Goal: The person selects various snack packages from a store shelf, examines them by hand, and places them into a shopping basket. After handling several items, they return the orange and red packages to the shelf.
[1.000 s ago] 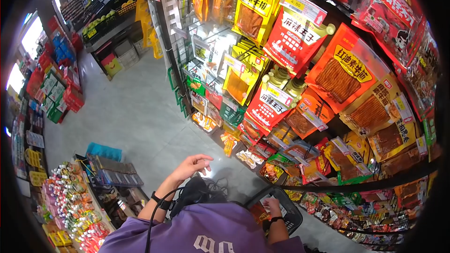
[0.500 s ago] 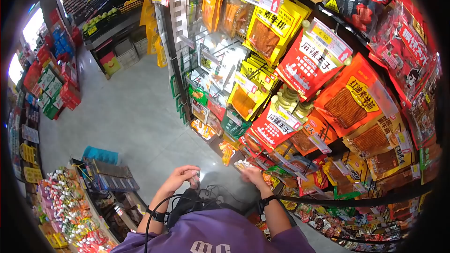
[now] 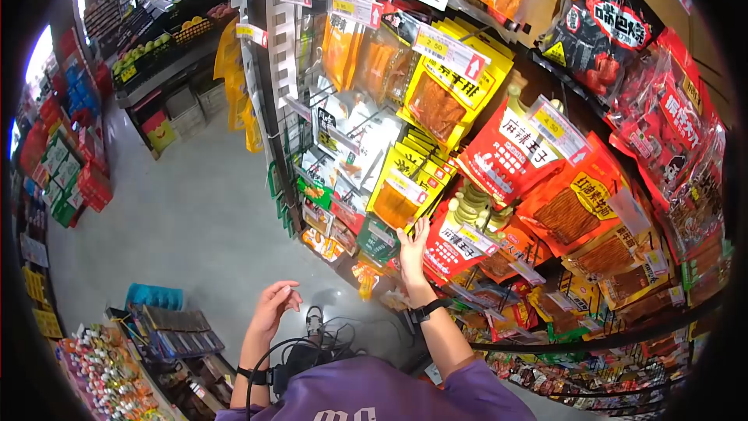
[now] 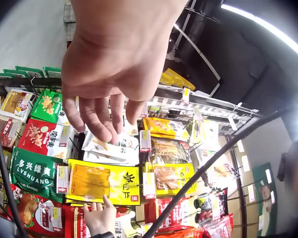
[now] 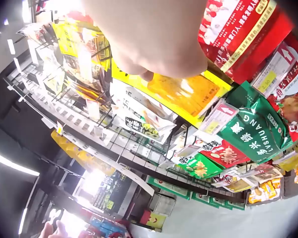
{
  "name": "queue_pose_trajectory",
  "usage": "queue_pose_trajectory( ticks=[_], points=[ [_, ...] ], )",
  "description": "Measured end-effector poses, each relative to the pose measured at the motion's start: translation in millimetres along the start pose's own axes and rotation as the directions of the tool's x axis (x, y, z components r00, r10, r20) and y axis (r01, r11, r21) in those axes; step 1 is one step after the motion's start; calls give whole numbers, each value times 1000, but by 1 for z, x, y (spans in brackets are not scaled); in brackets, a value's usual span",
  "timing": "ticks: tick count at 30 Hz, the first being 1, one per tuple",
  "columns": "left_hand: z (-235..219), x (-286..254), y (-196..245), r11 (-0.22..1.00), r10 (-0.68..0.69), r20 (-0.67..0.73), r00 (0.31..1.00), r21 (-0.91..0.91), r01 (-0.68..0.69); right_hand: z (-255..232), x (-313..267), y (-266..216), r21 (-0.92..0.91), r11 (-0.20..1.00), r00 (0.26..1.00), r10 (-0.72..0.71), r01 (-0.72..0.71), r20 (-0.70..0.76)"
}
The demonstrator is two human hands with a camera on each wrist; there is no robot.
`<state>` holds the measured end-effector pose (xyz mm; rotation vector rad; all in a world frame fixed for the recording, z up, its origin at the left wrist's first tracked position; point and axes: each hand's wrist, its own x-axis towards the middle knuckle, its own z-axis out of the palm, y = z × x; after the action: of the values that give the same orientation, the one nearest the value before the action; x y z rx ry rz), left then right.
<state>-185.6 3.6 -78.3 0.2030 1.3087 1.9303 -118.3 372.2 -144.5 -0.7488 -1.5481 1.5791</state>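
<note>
Yellow-side of the snack rack [image 3: 290,121], head view: held the right hand [image 3: 413,253] up flat, fingers straight and gripping nothing, tips against the lower edge of the yellow packet [image 3: 399,201] hanging on its hook, just beside the red packet [image 3: 458,248]. Kept the left hand [image 3: 273,308] low and apart from the rack, loosely curled and empty. Judged this the reach, with no hold taken yet; next would call for pinching that lower edge and lifting the packet up and off the hook. Read "2.50" on a price tag [image 3: 448,51].

Left wrist view: saw the left hand's fingers dangling slack, holding nothing, and the right hand's tips meeting the yellow packet from below. Read "LVSHUANG" on the green packet [image 4: 32,171].

Right wrist view: looked past the back of the right hand at the same yellow packet and read "LVSHUANG" again on green.
</note>
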Motion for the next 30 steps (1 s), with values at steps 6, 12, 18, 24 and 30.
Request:
queue_pose_trajectory(
  ticks=[6, 12, 18, 24, 30],
  points=[
    [-25, 18, 19, 994, 32, -11, 999, -108, -33, 6, 26, 13, 110, 989, 995, 93, -96, 31],
    [-33, 42, 26, 987, 4, -1, 1000, -160, -4, 22, 46, 16, -263, 964, 993, 4, -35, -118],
    [-49, 74, 28, 986, -17, 55, 998, -164, 26, 28, 32, -9, -274, 960, 996, 37, -58, -81],
    [-60, 115, 34, 988, -75, 128, 989, -127, 91, 41, -9, -39, 21, 981, 981, 192, -192, -1],
    [-60, 146, 39, 987, -124, 218, 968, -75, 143, 46, -40, -52, 95, 925, 930, 368, -367, 11]
  ],
)
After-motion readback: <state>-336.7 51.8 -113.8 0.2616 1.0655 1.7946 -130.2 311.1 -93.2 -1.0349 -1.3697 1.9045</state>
